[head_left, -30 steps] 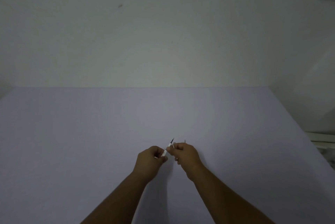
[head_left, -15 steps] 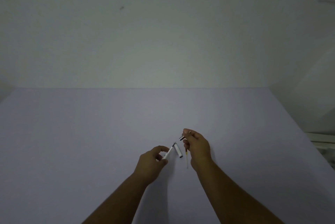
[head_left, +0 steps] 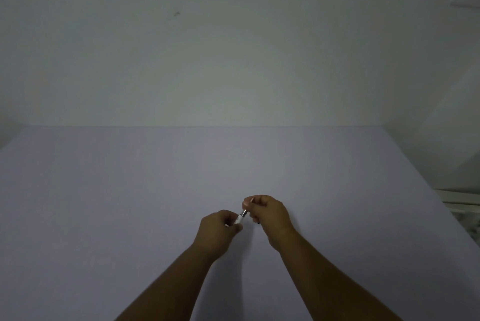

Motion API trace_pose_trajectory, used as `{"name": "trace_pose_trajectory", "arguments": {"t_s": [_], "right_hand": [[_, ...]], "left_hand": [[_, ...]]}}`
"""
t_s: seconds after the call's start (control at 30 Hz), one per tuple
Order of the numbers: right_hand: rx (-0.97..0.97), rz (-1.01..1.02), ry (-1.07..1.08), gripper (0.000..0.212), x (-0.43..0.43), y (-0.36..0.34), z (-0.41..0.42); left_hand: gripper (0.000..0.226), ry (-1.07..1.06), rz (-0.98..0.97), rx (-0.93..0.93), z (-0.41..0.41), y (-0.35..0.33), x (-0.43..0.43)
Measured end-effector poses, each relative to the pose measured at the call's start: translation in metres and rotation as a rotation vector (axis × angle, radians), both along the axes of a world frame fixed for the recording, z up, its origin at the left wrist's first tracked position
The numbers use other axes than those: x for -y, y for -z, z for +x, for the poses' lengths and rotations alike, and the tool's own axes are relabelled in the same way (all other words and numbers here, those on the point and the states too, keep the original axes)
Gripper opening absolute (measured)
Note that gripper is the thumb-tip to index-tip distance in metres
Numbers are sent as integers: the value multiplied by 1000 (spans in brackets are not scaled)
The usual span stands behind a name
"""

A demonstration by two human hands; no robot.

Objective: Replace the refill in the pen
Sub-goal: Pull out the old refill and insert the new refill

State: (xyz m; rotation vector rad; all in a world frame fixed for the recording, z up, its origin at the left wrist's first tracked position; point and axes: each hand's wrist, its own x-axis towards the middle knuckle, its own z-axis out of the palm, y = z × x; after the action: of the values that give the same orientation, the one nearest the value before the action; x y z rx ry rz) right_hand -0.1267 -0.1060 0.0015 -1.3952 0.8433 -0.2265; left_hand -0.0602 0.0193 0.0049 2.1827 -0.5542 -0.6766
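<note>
Both hands meet above the lavender desk (head_left: 130,203) near six o'clock. Left hand (head_left: 218,229) grips the white pen barrel (head_left: 238,219), which angles toward one o'clock. Right hand (head_left: 270,212) pinches a small metallic piece (head_left: 244,212) at the barrel's upper end; a thin refill (head_left: 251,199) shows at its fingertips.

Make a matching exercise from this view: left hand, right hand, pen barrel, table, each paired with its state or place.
Things:
1. left hand
2. right hand
3. pen barrel
4. table

States:
A. lavender surface under both hands
B. white tube spanning the gap between the hands
C. grips the barrel's lower end
D. pinches the metal end at the barrel's upper tip

Pairs: 1-C, 2-D, 3-B, 4-A
</note>
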Motion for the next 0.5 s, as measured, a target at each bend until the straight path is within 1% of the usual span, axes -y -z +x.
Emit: {"name": "trace_pose_trajectory", "arguments": {"t_s": [0.13,0.2,0.27,0.37,0.4,0.43,0.5], "right_hand": [[-110,-139,-18,25,0,1,0],[-131,-142,-3,32,0,0,1],[-126,-111,-26,32,0,-2,1],[-50,-30,-44,18,1,-4,-1],[-38,-35,-45,15,0,-4,-1],[-51,-57,-46,15,0,-3,-1],[-120,-115,-42,27,0,-3,0]], "left_hand": [[14,27,21,41,-1,-3,2],[14,34,18,54,-3,-5,4],[14,27,10,54,-2,-6,5],[14,4,17,61,1,-8,4],[14,3,19,64,2,-8,4],[14,8,18,64,2,-8,5],[14,19,14,62,1,-8,5]]}}
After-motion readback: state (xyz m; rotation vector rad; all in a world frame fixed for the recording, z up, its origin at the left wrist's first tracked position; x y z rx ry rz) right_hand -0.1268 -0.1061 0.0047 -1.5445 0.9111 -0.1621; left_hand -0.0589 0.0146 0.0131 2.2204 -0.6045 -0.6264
